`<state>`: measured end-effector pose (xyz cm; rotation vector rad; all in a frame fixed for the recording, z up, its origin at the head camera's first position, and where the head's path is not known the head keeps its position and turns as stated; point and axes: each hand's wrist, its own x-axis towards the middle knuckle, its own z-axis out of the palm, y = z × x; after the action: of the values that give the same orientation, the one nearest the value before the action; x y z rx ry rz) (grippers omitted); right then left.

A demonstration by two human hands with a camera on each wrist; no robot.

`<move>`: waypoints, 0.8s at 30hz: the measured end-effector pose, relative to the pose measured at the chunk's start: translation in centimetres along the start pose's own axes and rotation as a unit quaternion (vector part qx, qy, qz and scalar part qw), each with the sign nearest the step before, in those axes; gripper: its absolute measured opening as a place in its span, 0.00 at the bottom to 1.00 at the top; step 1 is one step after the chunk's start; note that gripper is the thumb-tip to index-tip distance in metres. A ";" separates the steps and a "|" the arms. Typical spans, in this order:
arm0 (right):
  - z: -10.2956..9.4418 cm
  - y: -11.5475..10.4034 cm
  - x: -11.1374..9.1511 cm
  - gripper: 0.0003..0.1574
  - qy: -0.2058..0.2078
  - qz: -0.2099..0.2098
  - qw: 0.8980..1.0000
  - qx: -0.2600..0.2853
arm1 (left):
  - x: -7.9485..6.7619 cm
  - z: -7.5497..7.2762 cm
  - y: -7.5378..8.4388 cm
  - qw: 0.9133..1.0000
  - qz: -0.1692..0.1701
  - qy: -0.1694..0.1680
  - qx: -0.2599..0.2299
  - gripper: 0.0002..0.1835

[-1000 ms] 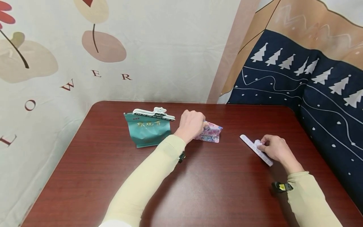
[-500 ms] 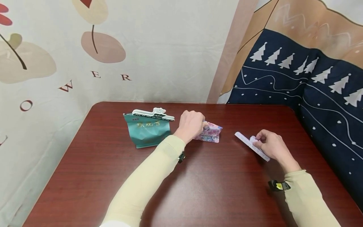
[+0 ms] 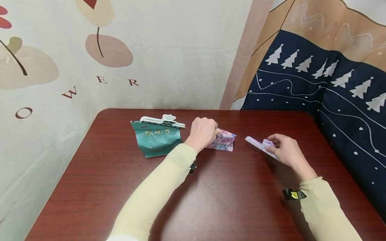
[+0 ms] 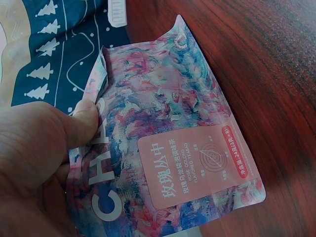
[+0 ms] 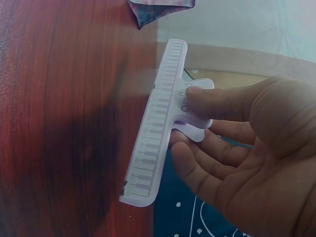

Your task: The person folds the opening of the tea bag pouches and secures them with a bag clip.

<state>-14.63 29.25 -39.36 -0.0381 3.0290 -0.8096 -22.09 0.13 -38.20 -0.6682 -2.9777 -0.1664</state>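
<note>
My left hand [image 3: 202,134] pinches the top edge of a pink and blue floral tea pouch [image 4: 163,113], thumb [image 4: 86,121] on its front face. In the left wrist view the pouch's printed label reads rose oolong tea. Out to the right, my right hand [image 3: 287,152] holds a pale purple bag clip [image 5: 158,118] by its handle tabs, thumb on one tab and fingers behind the other. The clip has a long bar printed with piano keys and is raised over the table, its far end pointing toward the pouch.
A green pouch [image 3: 158,139] with gold characters stands left of my left hand, a white bag clip [image 3: 163,120] across its top. All of it is on a dark red wooden table [image 3: 211,201]. Patterned cloth [image 3: 181,67] hangs behind the table and along its right side.
My right hand has lifted the purple clip and carried it left and away from me, closer to the floral pouch, tilting it on the way. The left hand stays on the pouch.
</note>
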 end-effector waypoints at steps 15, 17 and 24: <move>0.5 -1.1 0.4 0.20 0.038 -0.038 0.998 0.027 | 0.0 0.0 -0.1 1.000 0.000 0.000 -0.001 0.15; 0.6 -1.3 0.4 0.19 0.040 -0.045 0.998 0.032 | 0.0 0.0 -0.1 1.000 0.000 0.001 0.000 0.15; 0.7 -1.6 0.7 0.18 0.062 -0.077 0.993 0.058 | 0.0 0.1 -0.1 1.000 0.003 0.003 0.001 0.15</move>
<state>-15.28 27.48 -39.19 -0.2319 3.1184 -1.0352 -22.16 0.09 -38.26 -0.6748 -2.9691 -0.1656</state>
